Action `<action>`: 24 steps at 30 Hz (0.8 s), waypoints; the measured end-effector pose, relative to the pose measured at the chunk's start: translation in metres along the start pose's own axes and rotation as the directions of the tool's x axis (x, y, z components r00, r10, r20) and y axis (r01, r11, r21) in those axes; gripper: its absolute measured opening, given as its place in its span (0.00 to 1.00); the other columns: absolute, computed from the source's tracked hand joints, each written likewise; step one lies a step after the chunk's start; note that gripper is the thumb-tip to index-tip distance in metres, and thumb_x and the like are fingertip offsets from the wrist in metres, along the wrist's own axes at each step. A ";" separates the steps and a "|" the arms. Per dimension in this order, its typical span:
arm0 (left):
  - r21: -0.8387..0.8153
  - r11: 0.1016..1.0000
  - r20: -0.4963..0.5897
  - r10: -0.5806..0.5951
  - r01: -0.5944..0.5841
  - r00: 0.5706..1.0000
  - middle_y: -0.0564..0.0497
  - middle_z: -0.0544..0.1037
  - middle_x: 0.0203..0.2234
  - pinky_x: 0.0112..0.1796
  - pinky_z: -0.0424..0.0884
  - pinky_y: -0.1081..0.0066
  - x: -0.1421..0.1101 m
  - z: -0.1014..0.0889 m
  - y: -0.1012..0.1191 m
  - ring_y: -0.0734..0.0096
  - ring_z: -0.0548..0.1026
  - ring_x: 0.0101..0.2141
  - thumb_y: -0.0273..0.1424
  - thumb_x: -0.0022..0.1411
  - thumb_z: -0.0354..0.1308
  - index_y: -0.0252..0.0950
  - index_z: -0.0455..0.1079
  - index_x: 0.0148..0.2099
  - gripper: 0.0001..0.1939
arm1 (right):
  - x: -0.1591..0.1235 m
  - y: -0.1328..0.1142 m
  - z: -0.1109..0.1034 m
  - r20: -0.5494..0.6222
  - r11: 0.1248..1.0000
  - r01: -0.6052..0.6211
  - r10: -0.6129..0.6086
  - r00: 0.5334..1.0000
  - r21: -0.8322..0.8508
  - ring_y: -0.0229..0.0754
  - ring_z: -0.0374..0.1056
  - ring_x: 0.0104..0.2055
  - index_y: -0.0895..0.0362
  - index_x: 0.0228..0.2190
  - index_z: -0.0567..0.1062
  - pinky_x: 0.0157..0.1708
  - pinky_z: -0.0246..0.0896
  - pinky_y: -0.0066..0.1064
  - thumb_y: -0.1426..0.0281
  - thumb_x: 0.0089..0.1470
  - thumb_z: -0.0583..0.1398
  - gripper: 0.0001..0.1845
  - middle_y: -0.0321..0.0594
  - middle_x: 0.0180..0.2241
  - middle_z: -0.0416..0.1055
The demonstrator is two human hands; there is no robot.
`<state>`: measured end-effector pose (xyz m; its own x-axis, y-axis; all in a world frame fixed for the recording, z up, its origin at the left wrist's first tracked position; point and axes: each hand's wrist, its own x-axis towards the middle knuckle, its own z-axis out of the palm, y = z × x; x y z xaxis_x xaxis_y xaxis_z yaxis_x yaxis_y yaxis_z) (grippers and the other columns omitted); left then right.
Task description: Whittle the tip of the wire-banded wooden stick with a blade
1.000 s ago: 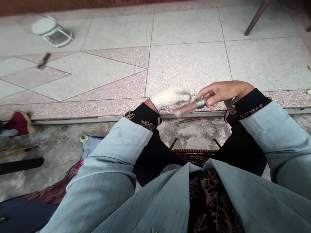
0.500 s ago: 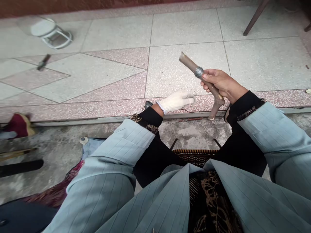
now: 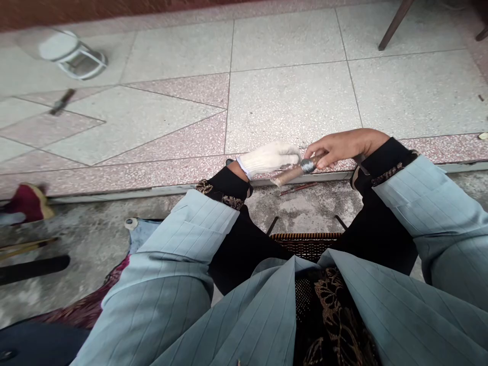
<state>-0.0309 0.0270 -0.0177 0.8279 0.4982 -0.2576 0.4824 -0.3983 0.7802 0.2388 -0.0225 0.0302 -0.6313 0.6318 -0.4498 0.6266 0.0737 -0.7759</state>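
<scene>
My bare right hand [image 3: 343, 147] is closed around a brown wooden stick [image 3: 286, 176] with a band of grey metal wire [image 3: 307, 165] wound about it. The stick's pale cut end points left and slightly down; its other end is hidden by the hand. Just left of the wire band, my left hand [image 3: 270, 157] wears a white knitted glove. Its fingers are curled together close to the stick, and whether they touch it or pinch something small cannot be made out. Below the stick, a thin reddish-brown rod [image 3: 298, 189] lies on the concrete.
A tiled step [image 3: 183, 112] runs across in front of me, its edge near my hands. A white stool [image 3: 72, 53] and a short dark object [image 3: 62, 101] are on it at left. Furniture legs [image 3: 396, 23] stand at upper right. A maroon shoe [image 3: 28, 202] is at left.
My right hand has lowered and turned the stick, so its cut end swung from up-left to down-left, beside the gloved hand. The forked end has gone out of sight. My left hand shifted slightly left.
</scene>
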 end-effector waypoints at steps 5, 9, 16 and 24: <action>-0.378 0.925 -0.094 0.011 -0.046 0.996 0.52 0.74 0.25 0.31 0.65 0.71 0.000 -0.006 -0.003 0.74 0.68 0.27 0.43 0.74 0.64 0.35 0.77 0.40 0.16 | -0.005 0.001 0.000 -0.239 0.885 0.211 -0.118 0.964 0.414 0.40 0.68 0.33 0.52 0.51 0.78 0.35 0.66 0.34 0.51 0.56 0.77 0.30 0.36 0.34 0.76; -0.373 0.928 0.052 -0.013 0.031 0.999 0.55 0.70 0.24 0.28 0.60 0.73 0.003 0.009 0.002 0.77 0.64 0.24 0.43 0.73 0.63 0.35 0.75 0.39 0.15 | 0.009 0.004 0.008 -0.574 0.849 0.293 0.016 0.819 0.441 0.42 0.67 0.34 0.50 0.55 0.73 0.35 0.67 0.34 0.49 0.64 0.73 0.28 0.39 0.37 0.74; -0.162 0.986 0.041 -0.028 0.034 0.999 0.54 0.73 0.28 0.33 0.64 0.72 0.001 0.012 0.013 0.75 0.67 0.28 0.40 0.71 0.61 0.36 0.77 0.40 0.13 | 0.018 0.000 0.007 -0.563 0.909 -0.390 0.247 0.789 -0.147 0.55 0.73 0.45 0.56 0.63 0.77 0.44 0.64 0.44 0.67 0.66 0.68 0.26 0.52 0.47 0.79; -0.031 0.997 0.035 -0.066 0.067 0.997 0.54 0.78 0.30 0.36 0.65 0.72 -0.001 0.002 0.007 0.73 0.72 0.32 0.40 0.68 0.63 0.36 0.80 0.42 0.13 | 0.006 -0.007 0.007 0.050 0.969 -0.148 0.161 0.986 -0.198 0.46 0.71 0.42 0.56 0.41 0.83 0.45 0.61 0.39 0.59 0.67 0.70 0.12 0.42 0.38 0.80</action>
<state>-0.0280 0.0217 -0.0133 0.8038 0.4960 -0.3286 0.5278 -0.3395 0.7786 0.2271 -0.0250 0.0300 -0.5443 0.5957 -0.5906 0.7911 0.1304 -0.5976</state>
